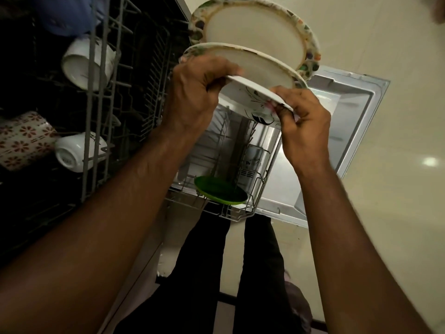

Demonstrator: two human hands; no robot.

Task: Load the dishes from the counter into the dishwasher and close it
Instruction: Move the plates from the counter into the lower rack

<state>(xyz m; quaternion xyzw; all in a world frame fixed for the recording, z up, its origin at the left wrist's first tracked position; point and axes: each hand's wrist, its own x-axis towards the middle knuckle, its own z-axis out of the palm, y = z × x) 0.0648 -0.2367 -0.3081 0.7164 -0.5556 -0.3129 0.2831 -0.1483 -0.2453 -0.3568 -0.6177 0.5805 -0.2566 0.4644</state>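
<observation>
Above the lower rack: three plates held fanned out, one behind another, over the open dishwasher.
Left hand (197, 92): curled round the near edges of the plates, thumb lying on top, fingers tucked beneath.
Right hand (303, 114): pinched the rim of the flower-print plate (250, 97), thumb and fingertips closed on its edge.
Flower-print plate: nearest of the three, white with a dark leaf and pink bloom design, tilted down toward the rack.
Middle plate (260, 66): white centre, patterned rim, overlapping the flower-print plate from behind.
Far plate (252, 32): largest showing, cream centre, tan ring, mottled green and orange border.
Lower rack (240, 210): grey wire, pulled out over the dishwasher door (337, 112).
Green plate (220, 190): lay flat among the tines at the near end of the lower rack.
Upper rack (96, 131): grey wire, extended at left, dark interior behind it.
White cups (86, 63): two, lying on their sides in the upper rack, one beyond the other.
Red-flower mug (21, 138): at the left edge, just beside the nearer white cup.
Blue item (65, 15): at top left, blurred, kind not discernible.
Floor (385, 213): pale, glossy, with one bright reflection.
</observation>
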